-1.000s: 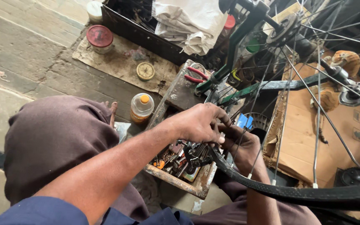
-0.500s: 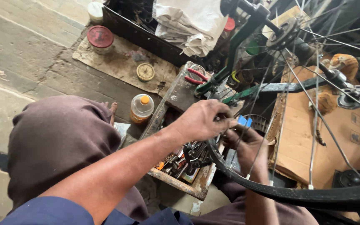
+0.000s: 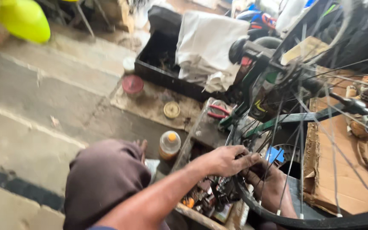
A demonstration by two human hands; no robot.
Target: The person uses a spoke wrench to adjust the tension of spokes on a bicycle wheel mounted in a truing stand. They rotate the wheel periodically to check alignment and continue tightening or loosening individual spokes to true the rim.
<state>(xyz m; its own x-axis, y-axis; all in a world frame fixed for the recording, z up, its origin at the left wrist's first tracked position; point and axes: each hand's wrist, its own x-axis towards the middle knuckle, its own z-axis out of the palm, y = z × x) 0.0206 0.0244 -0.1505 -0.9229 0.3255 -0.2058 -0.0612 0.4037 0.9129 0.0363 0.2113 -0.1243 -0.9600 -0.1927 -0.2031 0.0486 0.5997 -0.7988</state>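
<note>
While the bicycle wheel [image 3: 320, 221] stood upright at the lower right of the head view, both hands met at its black rim. The left hand [image 3: 226, 159] was clenched over the rim's upper edge near the spokes [image 3: 292, 157], its fingers curled down on the tyre, and the right hand [image 3: 269, 181] lay just beneath it, touching it, with its grip wrapped around the same stretch of rim. Below the hands sat a wooden tool tray [image 3: 201, 200] crowded with small metal parts. Just beside the tray stood a small bottle with an orange cap [image 3: 169, 145], and red-handled pliers [image 3: 218, 110] rested on the tray's far end. Farther off, a red lid [image 3: 132, 84] and a round tin [image 3: 171, 110] lay on the concrete floor near a black crate [image 3: 162, 70] draped with a white cloth [image 3: 209, 47]. Flattened cardboard [image 3: 346, 170] lay behind the spokes.
</note>
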